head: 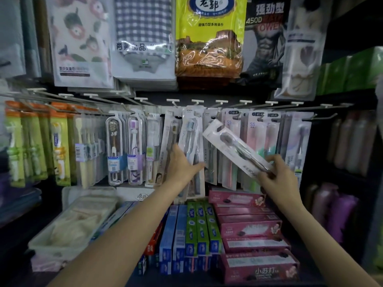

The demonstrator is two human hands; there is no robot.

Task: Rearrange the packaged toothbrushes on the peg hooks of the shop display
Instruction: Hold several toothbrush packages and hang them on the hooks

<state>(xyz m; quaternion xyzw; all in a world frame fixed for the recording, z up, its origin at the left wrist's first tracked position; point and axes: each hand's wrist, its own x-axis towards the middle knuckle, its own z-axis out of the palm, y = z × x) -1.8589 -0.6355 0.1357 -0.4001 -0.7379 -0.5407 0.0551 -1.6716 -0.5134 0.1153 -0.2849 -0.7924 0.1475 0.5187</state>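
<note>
A row of peg hooks (220,102) carries many packaged toothbrushes across the display. My right hand (276,175) pinches the lower end of a loose white toothbrush pack (230,145), which is off the hooks and tilted with its top toward the upper left. My left hand (183,165) grips the lower part of a hanging pack with a blue-white brush (189,133) in the middle of the row, and that pack swings slightly left. Pink toothbrush packs (253,131) hang behind the loose pack.
Clear-cased toothbrushes (114,148) and green-orange packs (58,141) hang at the left. Toothpaste boxes (250,228) lie on the shelf below, beside a white basket (68,226). Towel packs (209,36) hang above. Bottles (352,146) stand at the right.
</note>
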